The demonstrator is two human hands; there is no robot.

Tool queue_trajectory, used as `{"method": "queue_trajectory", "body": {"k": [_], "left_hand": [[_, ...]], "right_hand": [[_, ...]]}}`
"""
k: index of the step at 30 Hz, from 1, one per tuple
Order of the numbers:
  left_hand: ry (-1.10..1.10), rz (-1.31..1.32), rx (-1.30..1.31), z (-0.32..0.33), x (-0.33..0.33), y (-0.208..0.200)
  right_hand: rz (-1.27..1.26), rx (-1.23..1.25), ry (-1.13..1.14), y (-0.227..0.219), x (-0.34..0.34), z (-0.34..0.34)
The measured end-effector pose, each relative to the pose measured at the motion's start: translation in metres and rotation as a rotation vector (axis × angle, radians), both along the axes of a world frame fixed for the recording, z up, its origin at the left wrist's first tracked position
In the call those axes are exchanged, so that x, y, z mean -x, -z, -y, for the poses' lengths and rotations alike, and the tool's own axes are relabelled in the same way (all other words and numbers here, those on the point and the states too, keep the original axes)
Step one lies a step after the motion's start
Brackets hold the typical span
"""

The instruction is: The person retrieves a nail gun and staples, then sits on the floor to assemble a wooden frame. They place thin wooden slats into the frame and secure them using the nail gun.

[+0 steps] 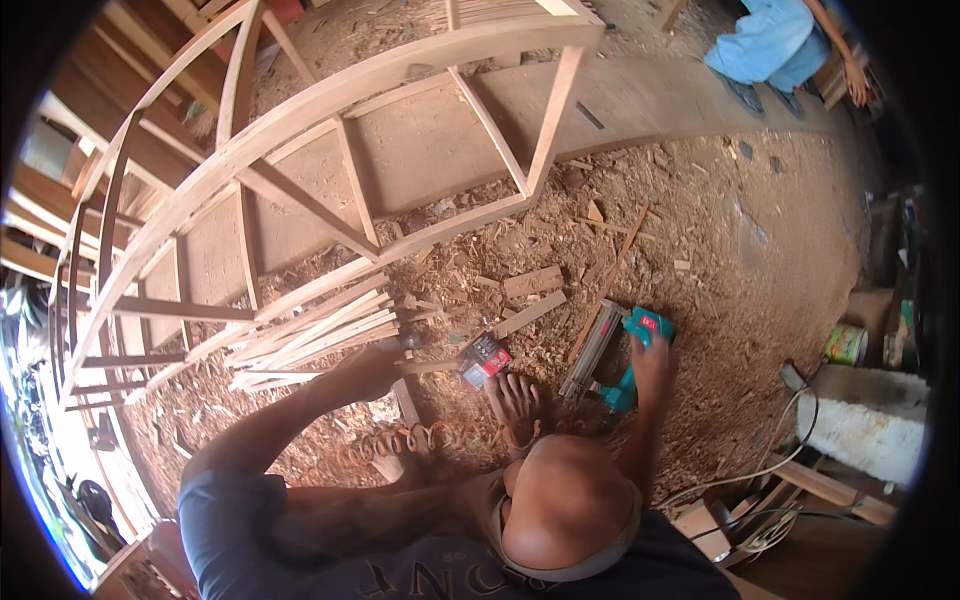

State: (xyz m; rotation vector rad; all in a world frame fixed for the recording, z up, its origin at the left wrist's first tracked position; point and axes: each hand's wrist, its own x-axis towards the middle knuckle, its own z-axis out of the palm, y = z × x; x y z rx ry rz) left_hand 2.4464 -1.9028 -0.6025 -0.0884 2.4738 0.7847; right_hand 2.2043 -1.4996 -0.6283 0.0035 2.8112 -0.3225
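My right hand (654, 362) is wrapped round the teal nail gun (622, 392), which lies low over the shavings with its long grey magazine slanting down to the left. My left hand (376, 371) is stretched forward beside a bundle of thin wood strips (320, 333); its fingers are blurred and I cannot make out whether they grip anything. Between my hands, a small black and red box (485, 361) sits just in front of my bare foot (516, 400). Short wooden offcuts (532, 314) lie beyond the box.
A large curved wooden frame (395, 82) spans the far left. Shavings cover the ground. An orange coiled hose (430, 437) crosses near my feet. A person in blue trousers (768, 45) is at the far right. To the right are a white block (862, 425), a can (846, 344) and cables.
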Motion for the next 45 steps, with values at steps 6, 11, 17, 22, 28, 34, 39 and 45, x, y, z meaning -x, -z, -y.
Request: {"method": "queue_trajectory", "body": {"k": [6, 11, 17, 22, 28, 34, 39, 45], "left_hand": [[-0.237, 0.163, 0.007, 0.025, -0.035, -0.037], [-0.309, 0.094, -0.004, 0.024, -0.049, -0.052], [-0.360, 0.143, 0.013, 0.029, -0.062, -0.034], [-0.321, 0.019, 0.055, 0.025, -0.075, -0.006], [-0.072, 0.259, 0.080, 0.001, -0.089, 0.021], [-0.077, 0.211, 0.056, -0.006, -0.084, 0.022], [-0.184, 0.141, 0.055, 0.007, -0.076, 0.015], [-0.156, 0.114, 0.036, 0.001, -0.066, 0.011]], "right_hand": [[-0.253, 0.441, -0.771, -0.007, 0.058, 0.255], [-0.209, -0.276, -1.020, 0.017, 0.124, 0.353], [-0.477, 0.280, -1.021, 0.032, 0.116, 0.321], [0.146, 0.511, -0.648, 0.020, 0.047, 0.204], [-0.038, 0.115, -0.941, 0.060, 0.015, 0.124], [-0.146, 0.040, -1.076, 0.067, 0.027, 0.111], [-0.146, -0.026, -0.913, 0.009, 0.041, 0.085], [0.002, 0.103, -0.574, -0.045, 0.045, 0.068]]}}
